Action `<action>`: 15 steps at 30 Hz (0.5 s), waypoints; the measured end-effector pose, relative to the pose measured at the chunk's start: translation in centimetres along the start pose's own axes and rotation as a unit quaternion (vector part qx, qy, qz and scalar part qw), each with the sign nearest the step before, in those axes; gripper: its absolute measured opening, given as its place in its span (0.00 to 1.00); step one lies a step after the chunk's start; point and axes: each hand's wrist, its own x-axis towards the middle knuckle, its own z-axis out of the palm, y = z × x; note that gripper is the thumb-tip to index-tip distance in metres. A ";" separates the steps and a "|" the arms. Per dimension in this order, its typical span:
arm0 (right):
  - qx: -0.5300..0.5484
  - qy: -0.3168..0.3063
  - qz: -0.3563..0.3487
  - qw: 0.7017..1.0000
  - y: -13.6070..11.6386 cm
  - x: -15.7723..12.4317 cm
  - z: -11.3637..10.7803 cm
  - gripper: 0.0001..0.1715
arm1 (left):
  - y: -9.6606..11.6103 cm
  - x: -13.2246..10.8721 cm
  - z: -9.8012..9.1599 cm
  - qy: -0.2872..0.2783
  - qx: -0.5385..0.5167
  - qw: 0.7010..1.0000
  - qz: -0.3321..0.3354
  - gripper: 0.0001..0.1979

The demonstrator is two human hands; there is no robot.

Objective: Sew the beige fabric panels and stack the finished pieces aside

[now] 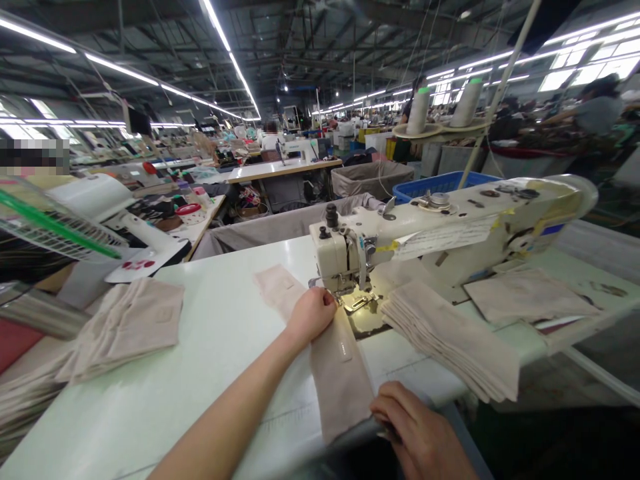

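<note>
A long beige fabric strip (pixel 343 380) lies across the white sewing table, running from beyond the needle area to the front edge. A small stitched patch or label shows on it. My left hand (pixel 313 317) is closed, its fingertips pinching the strip just left of the presser foot (pixel 357 304). At the strip's near right corner my right hand (pixel 417 427) has curled fingers on the fabric edge. Something small and dark shows under those fingers, too hidden to name. The cream sewing machine (pixel 400 233) stands behind the strip with its needle area lit.
Stacked beige pieces (pixel 455 340) lie right of the needle, with another folded piece (pixel 530 293) farther right. On the left are a pile of beige pieces (pixel 135 320) and a white desk fan (pixel 95 200). A blue basket (pixel 445 183) and thread cones (pixel 418 112) stand behind the machine.
</note>
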 end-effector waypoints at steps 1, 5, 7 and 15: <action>-0.003 -0.001 0.000 1.000 0.0 0.0 0.0 0.25 | 0.0 0.1 0.0 -0.001 0.002 1.000 -0.002 0.12; -0.002 0.002 0.004 1.000 -0.1 0.1 0.0 0.27 | -0.1 0.3 0.0 -0.005 0.011 1.000 -0.010 0.12; 0.002 0.009 0.005 1.000 -0.1 0.1 -0.1 0.29 | 0.0 0.4 -0.1 -0.009 0.015 1.000 -0.014 0.12; 0.001 -0.006 0.010 1.000 -0.2 0.2 -0.2 0.27 | 0.4 0.4 -0.3 -0.013 0.031 0.999 -0.039 0.10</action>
